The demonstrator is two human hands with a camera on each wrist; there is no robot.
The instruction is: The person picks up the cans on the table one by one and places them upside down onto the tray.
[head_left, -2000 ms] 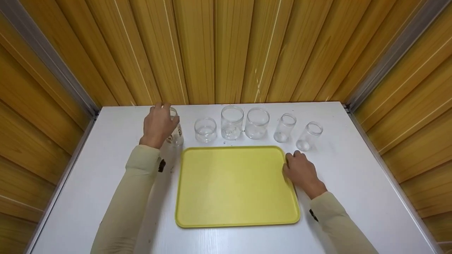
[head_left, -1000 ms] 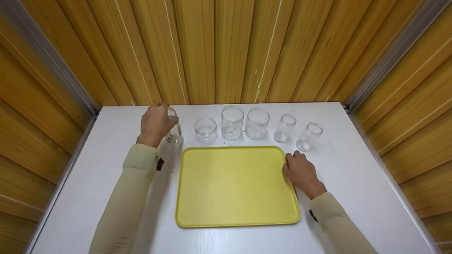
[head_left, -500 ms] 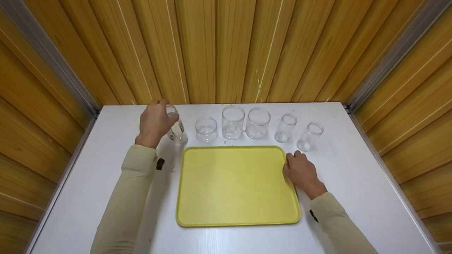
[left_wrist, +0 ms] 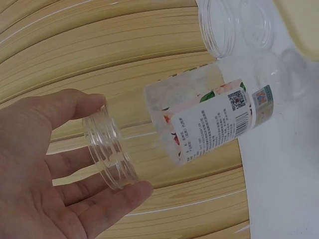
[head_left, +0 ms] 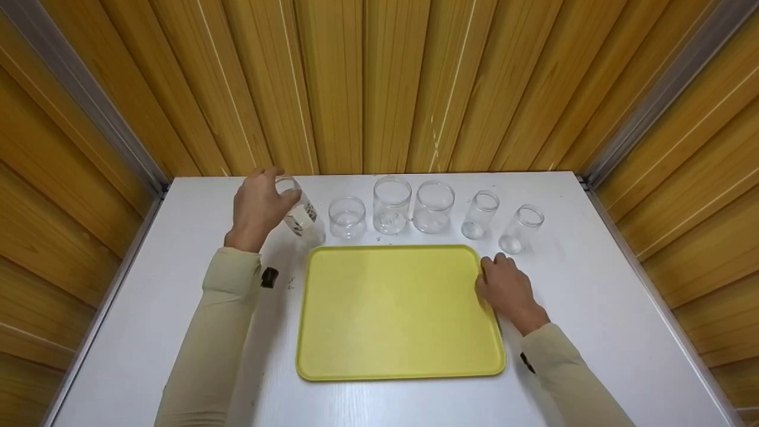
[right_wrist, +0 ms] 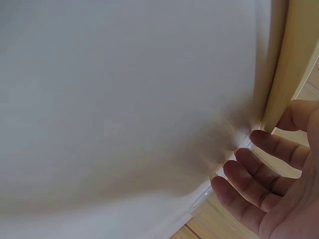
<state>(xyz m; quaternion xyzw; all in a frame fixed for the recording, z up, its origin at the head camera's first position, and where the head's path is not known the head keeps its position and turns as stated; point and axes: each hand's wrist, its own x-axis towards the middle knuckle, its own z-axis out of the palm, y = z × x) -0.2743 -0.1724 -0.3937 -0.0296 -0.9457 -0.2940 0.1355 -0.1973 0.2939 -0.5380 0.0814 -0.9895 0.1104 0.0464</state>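
Two beige sleeves (head_left: 204, 344) reach in from the near edge over a white table (head_left: 593, 296). Between them a yellow tray (head_left: 400, 311) lies flat on the table, its long sides running left to right. The right hand (head_left: 509, 290) is at the tray's right side, near the far corner, and pinches its edge between thumb and fingers; the right wrist view shows the thumb on one side of the edge and the index fingertip against the other. Farther off, past the tray's far left corner, the left hand (head_left: 256, 204) grips a clear jar (head_left: 303, 220) by its threaded neck (left_wrist: 112, 149), thumb on one side, fingers curled round the other. That jar is tilted, its base leaning toward the tray; whether the base touches the table I cannot tell. A printed label (left_wrist: 209, 122) with flowers wraps its side. Beyond the tray, to the right of the held jar, a row of five stands upright, all clear: a short jar (head_left: 347, 222), a tall wide jar (head_left: 391, 207), a second wide jar (head_left: 434, 207) just beside it, then a slim jar (head_left: 479, 216) and another slim jar (head_left: 520, 230) at the right end. Behind the table rises a wood-panelled wall (head_left: 391, 89)
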